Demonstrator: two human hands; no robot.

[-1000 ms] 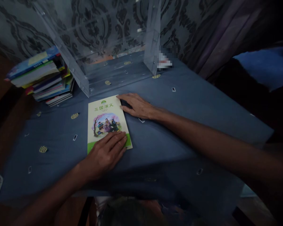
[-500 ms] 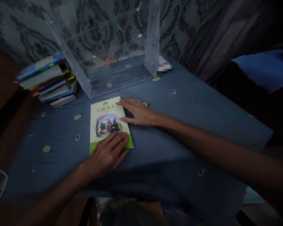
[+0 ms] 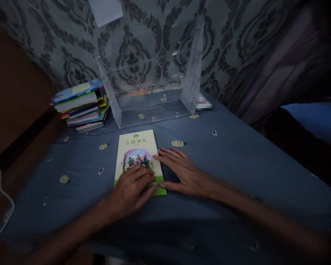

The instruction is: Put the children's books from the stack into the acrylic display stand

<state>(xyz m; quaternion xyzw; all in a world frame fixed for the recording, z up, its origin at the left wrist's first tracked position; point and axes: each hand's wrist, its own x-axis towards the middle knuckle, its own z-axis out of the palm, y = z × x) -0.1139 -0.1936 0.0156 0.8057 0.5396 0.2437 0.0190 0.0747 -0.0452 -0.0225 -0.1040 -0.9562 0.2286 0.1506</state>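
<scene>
The left hand (image 3: 135,189) lies palm down across the lower part of a cream paperback book with a green bottom band and a painted scene (image 3: 138,156), which rests flat, cover up, at the centre of the frame on a dark blue printed tablecloth (image 3: 223,158). For steadying the book like this, light, even pressure from flat fingers seems best, with the right hand (image 3: 172,171) guiding along the edge so the cover neither creases nor slides. The left fingers are close together and slightly bent, gripping nothing visibly. The right hand is loosely spread, thumb well apart from the index finger, both tips overlapping the book's right edge; whether they press on it, I cannot tell.
</scene>
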